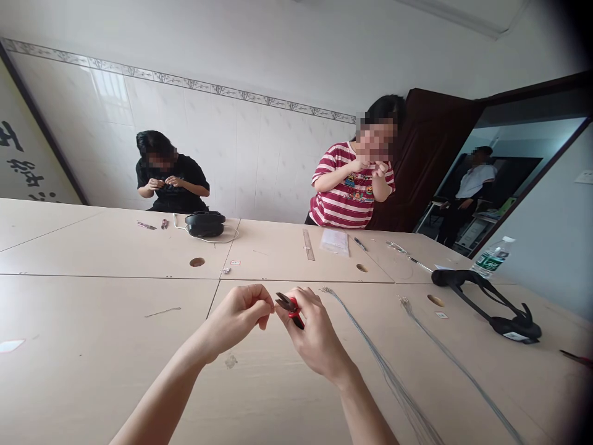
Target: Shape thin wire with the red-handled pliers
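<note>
My right hand is closed around a pair of pliers with red and black handles, their dark jaws pointing up and left. Close beside the jaws, my left hand is closed in a pinch, thumb against the fingers. Whatever sits in that pinch is too small to make out. Both hands are raised over the near part of the table. To the right of my right hand lies a bundle of thin grey wires, and beyond it a second wire bundle. A short loose wire rests left of my left hand.
A black headset and a water bottle stand at the right. Farther back are a ruler, a plastic bag, a pen and a black case with a white cable. Two people work across the table; another is beyond the doorway.
</note>
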